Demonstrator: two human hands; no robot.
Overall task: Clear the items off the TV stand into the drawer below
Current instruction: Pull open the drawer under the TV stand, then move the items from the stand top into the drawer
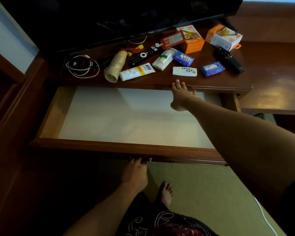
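The drawer (pixel 126 147) stands pulled out under the TV stand (pixel 160 80), its pale lining bare. My left hand (pixel 136 172) grips the drawer handle from below at the front edge. My right hand (pixel 180 94) reaches over the drawer, fingers spread and resting on the stand's front edge, holding nothing. On the stand lie a white remote (pixel 184 71), a cream tube (pixel 137 71), a stack of paper cups (pixel 115 66), two blue soap bars (pixel 183 58) (pixel 212 68), two black remotes (pixel 144 55) (pixel 229 59) and a white pack (pixel 163 59).
Two orange-and-white boxes (pixel 192 40) (pixel 224 37), an orange tag holder (pixel 173 39) and a coiled white cable (pixel 82 66) also sit on the stand under the TV (pixel 109 19). A lower wooden table (pixel 276 82) adjoins on the right. My bare foot (pixel 165 193) stands on green carpet.
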